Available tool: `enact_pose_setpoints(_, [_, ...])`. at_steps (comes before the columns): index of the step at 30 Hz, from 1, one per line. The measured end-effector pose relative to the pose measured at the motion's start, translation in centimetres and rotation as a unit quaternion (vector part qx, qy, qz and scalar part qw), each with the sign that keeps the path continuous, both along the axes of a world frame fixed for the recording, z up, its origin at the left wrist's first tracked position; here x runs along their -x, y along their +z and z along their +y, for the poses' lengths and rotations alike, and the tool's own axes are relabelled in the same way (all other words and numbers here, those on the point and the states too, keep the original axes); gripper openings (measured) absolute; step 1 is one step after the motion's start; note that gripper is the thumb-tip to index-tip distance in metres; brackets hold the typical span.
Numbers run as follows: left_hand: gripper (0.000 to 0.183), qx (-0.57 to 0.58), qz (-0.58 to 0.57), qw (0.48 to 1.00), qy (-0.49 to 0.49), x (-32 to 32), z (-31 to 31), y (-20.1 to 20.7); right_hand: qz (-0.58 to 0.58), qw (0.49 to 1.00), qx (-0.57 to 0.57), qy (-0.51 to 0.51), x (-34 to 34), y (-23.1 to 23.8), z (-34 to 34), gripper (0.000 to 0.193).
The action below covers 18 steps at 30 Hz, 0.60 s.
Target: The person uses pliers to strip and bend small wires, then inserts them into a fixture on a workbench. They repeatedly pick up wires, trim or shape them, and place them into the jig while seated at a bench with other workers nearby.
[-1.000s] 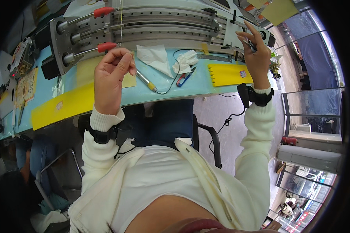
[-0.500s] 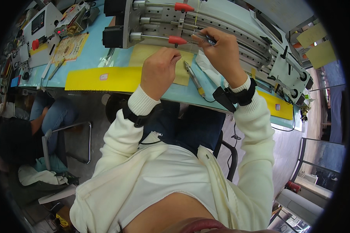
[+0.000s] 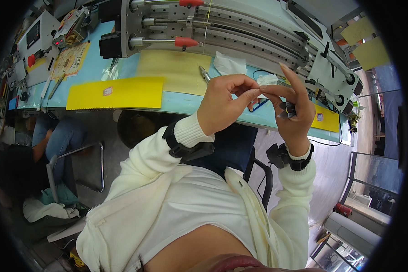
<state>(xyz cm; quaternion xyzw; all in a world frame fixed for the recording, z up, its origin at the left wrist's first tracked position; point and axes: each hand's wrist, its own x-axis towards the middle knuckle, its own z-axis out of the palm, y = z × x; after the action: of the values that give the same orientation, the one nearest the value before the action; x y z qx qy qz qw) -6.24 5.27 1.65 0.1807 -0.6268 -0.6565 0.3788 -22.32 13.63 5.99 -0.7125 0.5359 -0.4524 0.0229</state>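
Above the front edge of the bench, my left hand (image 3: pixel 224 102) and my right hand (image 3: pixel 297 106) meet with thumb and fingertips pinched together. Whatever is between those fingertips is too small to make out. A small dark metal tool (image 3: pixel 286 109) is tucked in the curled fingers of my right hand, its index finger raised; the kind of tool is not clear. Behind my hands, a metal rail machine (image 3: pixel 245 38) carries red cone tips (image 3: pixel 186 42). A thin yellowish thread (image 3: pixel 207 20) runs upright past them. The pen-shaped metal tool (image 3: pixel 204 73) on the bench is partly hidden by my left hand.
Crumpled white tissue (image 3: pixel 230 63) lies by the machine. A yellow strip (image 3: pixel 136 93) lines the bench's front edge beside a tan sheet (image 3: pixel 172 68). Far left stand a white device (image 3: pixel 35 38) and a small red-lit instrument (image 3: pixel 70 31). A seated person (image 3: pixel 61 136) is at left.
Both hands have left the thread at the machine and come nearer to me, to the right, where their fingertips now meet. The view has shifted slightly.
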Motion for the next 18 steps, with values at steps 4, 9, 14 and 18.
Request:
enact_pose_setpoints(4, [0.010,-0.089,0.016,0.995,-0.041,1.6,0.8,-0.2,0.094,0.994,0.043,-0.035,1.7,-0.8,1.7,0.072])
enact_pose_setpoints(9, [0.018,-0.116,-0.011,0.987,-0.108,4.0,1.7,-0.3,0.074,0.996,0.019,-0.051,4.4,-2.3,4.2,0.078])
enact_pose_setpoints(14, [0.035,-0.038,-0.071,0.992,-0.095,5.9,1.4,-0.4,-0.097,0.974,0.043,-0.199,9.0,-4.2,6.3,0.066])
enact_pose_setpoints(18, [0.038,-0.002,-0.083,0.994,-0.071,7.3,0.5,-0.5,-0.193,0.942,0.068,-0.268,14.6,-4.9,7.9,0.050])
